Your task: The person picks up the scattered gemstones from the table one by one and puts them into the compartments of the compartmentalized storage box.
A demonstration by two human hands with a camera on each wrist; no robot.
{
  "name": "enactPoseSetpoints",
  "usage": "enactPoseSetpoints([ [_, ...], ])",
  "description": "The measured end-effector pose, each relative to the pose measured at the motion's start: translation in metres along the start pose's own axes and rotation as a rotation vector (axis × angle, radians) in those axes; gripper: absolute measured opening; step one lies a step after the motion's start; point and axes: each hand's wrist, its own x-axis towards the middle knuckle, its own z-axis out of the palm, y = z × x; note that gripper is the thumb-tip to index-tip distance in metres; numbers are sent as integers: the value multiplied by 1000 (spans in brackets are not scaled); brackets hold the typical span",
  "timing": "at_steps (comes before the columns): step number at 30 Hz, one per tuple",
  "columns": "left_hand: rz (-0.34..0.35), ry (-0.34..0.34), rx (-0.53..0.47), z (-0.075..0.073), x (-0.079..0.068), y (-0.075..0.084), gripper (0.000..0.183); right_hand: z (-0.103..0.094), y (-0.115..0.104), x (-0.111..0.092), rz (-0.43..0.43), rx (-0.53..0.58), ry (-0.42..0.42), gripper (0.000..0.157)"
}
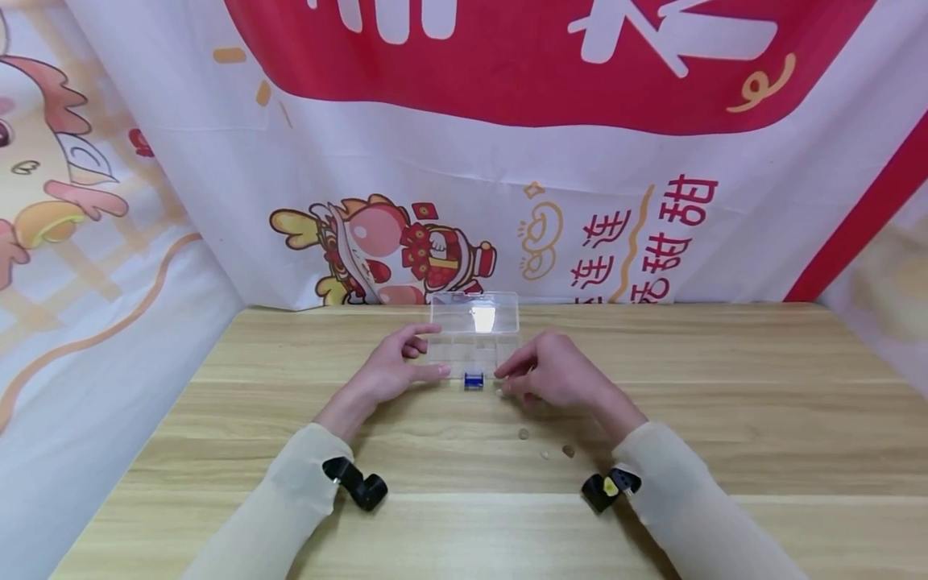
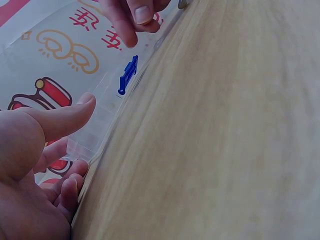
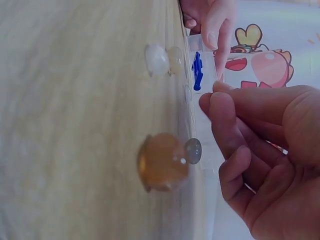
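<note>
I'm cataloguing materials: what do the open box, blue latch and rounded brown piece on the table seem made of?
Open box: probably clear, glossy plastic; its see-through lid shows a bright reflection.
Blue latch: probably moulded plastic, judging by its even, solid colour.
Brown piece: polished stone or glass, perhaps; it looks translucent with a small highlight, though blurred.

The raised lid (image 1: 453,315) is barring the plastic box's (image 1: 461,350) rear; hands (image 1: 391,366) (image 1: 554,370) are flanking its ends; small stones (image 1: 568,451) are dotting the table (image 1: 442,524), leaving room leftward.
</note>
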Motion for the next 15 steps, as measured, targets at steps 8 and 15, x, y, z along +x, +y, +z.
enactPoseSetpoints([
  [8,3,-7,11,1,2,-2,70,3,-2,-2,74,-42,-22,13],
  [15,1,-9,10,-1,2,-2,70,5,-1,1,63,-68,-34,11],
])
